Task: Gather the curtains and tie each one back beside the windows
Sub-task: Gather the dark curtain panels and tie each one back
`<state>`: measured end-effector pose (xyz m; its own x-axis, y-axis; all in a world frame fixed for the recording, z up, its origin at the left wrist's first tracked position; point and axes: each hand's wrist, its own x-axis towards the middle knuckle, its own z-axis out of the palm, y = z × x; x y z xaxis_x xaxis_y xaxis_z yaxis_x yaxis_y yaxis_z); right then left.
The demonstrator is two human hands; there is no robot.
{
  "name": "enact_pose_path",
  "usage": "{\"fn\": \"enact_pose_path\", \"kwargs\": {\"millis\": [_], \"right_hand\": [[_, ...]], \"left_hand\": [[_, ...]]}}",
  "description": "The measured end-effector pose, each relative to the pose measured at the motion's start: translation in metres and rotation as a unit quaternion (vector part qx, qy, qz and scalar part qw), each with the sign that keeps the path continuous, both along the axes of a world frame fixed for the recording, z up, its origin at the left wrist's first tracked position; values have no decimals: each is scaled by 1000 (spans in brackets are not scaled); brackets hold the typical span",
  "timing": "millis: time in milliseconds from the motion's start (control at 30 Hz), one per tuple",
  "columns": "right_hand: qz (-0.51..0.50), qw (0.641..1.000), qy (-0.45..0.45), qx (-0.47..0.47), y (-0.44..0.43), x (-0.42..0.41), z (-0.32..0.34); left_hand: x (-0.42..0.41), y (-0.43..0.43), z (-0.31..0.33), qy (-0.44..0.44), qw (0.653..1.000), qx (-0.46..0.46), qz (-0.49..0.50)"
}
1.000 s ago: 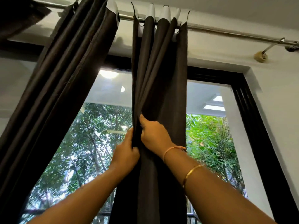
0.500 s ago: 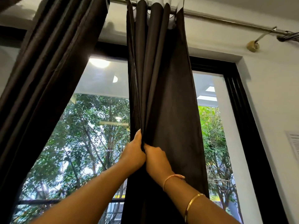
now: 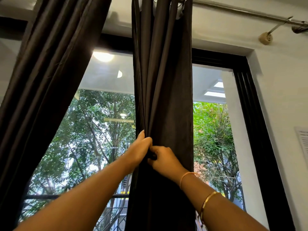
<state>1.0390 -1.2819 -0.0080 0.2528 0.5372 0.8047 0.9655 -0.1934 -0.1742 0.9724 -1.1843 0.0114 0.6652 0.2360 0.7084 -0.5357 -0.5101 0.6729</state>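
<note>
Room: white wall (image 3: 283,84) with a tall window (image 3: 103,134) in a black frame (image 3: 250,114); trees show behind the glass. A metal rod (image 3: 241,12) runs along the top, its right end cut off at the picture's edge.

Centre curtain (image 3: 168,80): dark brown, hangs in folds before the middle of the window. Its top and hem are out of view.

Left hand (image 3: 140,151) grips the curtain's left edge, its fingers wrapped behind the cloth and hidden. Right hand (image 3: 165,161), touching the left, pinches a fold with curled fingers.

Open glass on both sides of the curtain: wide on the left, narrower on the right up to the frame.

Second curtain (image 3: 50,80) slants at far left, partly cut off. Paper sheet (image 3: 303,140) on the far-right wall, text unreadable.
</note>
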Motion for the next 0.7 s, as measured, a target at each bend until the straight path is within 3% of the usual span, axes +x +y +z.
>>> {"fn": "enact_pose_path", "kwargs": {"millis": [100,200,233,300,367,400,467,533,600,633,700], "right_hand": [[69,993,88,-41,-5,3,-4],[123,976,159,-79,-8,-1,-3],[93,986,119,-75,-11,-4,2],[-44,997,-44,-36,-20,-5,14],[-207,952,-209,82,-34,-3,27],[-265,918,-249,156,-42,-3,34],[-333,884,-203,258,-57,0,44],[-329,901,-57,277,-68,6,52],[-222,932,71,278,-73,14,55],[-190,938,90,275,-74,16,53],[-221,940,49,255,-71,18,45]], "left_hand": [[5,-3,-3,-36,990,36,132],[10,-6,-7,-56,953,80,288],[12,-6,-8,-54,946,89,307],[15,-6,-11,-52,940,120,317],[17,-5,-12,-58,935,135,324],[16,-4,-12,-61,933,135,329],[14,-2,-13,-67,930,137,334],[11,-1,-13,-76,932,135,326],[6,-2,-12,-82,937,129,315],[4,-3,-11,-82,938,127,312],[0,-7,-9,-86,940,119,307]]}}
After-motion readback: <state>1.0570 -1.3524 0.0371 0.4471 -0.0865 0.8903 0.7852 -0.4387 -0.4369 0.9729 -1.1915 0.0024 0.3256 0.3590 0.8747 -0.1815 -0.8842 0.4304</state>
